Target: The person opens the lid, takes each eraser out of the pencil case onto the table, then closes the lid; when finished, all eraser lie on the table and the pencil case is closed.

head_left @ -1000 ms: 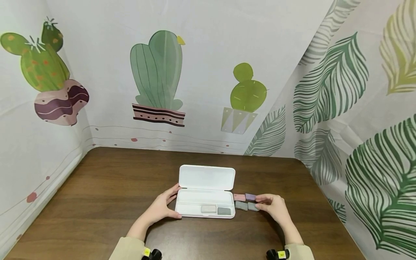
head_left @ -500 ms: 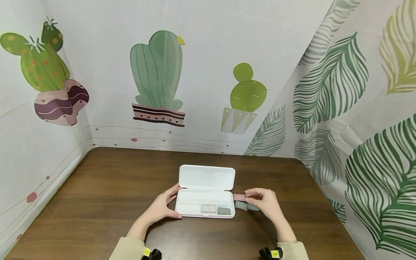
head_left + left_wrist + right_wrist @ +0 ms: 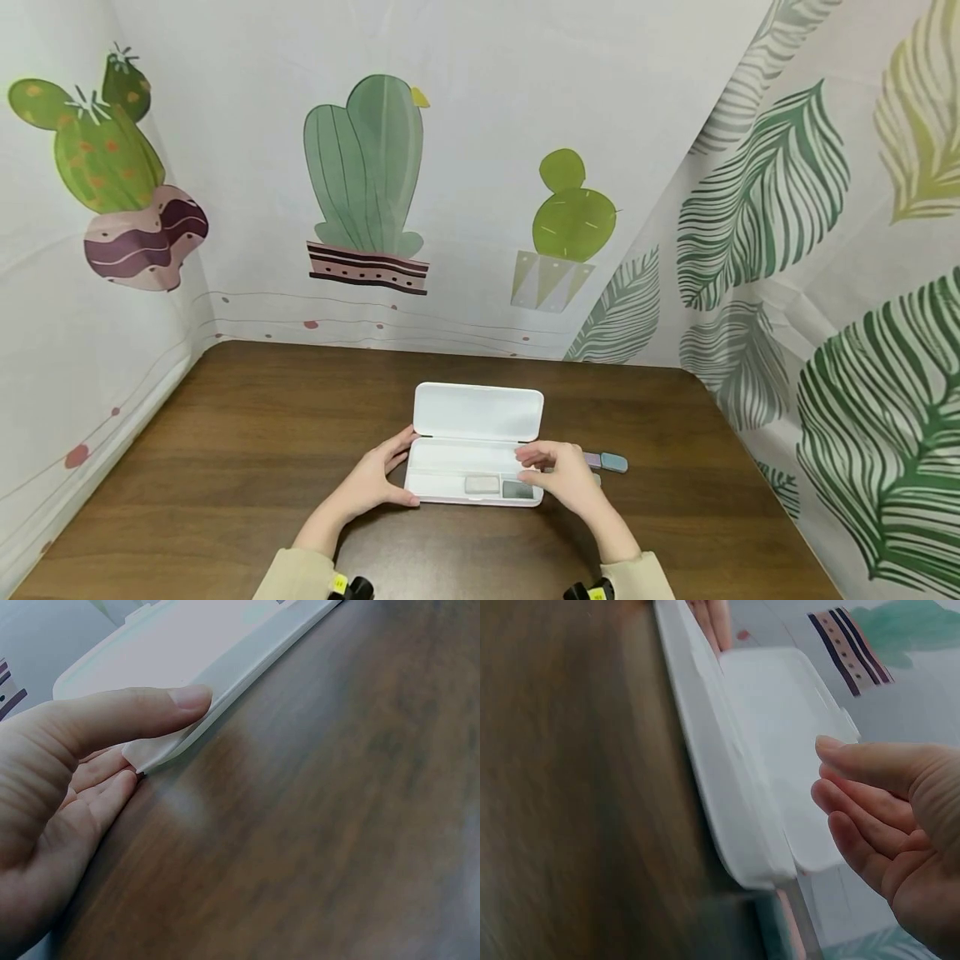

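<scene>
A white pencil case [image 3: 457, 457] lies with its hinged lid [image 3: 477, 411] raised at the back. My left hand [image 3: 372, 479] holds its left end, thumb [image 3: 191, 698] along the near side and fingers at the far side. Over the right end of the case is my right hand [image 3: 567, 477]; the right wrist view shows its loosely bent fingers [image 3: 855, 796] with nothing between them. Inside the front compartment sit a whitish small block [image 3: 482, 484] and a dark grey block [image 3: 517, 490], the grey one partly beneath my right fingertips in the head view.
Beyond my right hand a purple block [image 3: 592, 460] and a blue block [image 3: 614, 463] lie end to end on the brown table [image 3: 300, 417]. Other small blocks there are mostly hidden by that hand. A patterned cloth [image 3: 480, 167] hangs behind the table.
My right hand has moved left from the loose blocks to over the case's right end. The blue block now shows beside the purple one. My left hand stays on the case.
</scene>
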`<state>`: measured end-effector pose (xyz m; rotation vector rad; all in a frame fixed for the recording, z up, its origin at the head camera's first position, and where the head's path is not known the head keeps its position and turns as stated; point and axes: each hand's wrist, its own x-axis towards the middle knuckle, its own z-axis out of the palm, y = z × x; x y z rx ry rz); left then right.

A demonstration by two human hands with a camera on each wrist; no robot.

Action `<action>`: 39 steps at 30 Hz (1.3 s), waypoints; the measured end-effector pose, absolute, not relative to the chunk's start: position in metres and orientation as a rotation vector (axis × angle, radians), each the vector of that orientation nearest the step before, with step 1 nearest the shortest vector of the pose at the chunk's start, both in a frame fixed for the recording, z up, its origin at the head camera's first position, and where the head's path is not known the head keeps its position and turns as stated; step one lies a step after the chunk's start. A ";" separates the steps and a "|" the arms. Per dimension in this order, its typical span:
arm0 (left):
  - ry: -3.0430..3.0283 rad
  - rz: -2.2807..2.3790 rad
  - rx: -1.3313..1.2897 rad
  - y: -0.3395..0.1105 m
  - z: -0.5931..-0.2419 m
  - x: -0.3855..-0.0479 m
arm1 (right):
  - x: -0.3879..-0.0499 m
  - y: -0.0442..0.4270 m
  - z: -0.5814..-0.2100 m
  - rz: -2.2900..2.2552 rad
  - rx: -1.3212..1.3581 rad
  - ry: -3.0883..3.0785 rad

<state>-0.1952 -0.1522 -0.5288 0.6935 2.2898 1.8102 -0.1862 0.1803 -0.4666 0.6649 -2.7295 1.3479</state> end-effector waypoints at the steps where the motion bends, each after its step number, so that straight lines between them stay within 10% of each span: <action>1: 2.291 1.810 0.694 -0.152 -0.529 -0.195 | -0.185 0.177 -0.467 1.338 0.681 -2.734; 39: 2.285 1.800 0.673 -0.153 -0.530 -0.195 | -0.177 0.137 -0.478 1.166 0.821 -2.950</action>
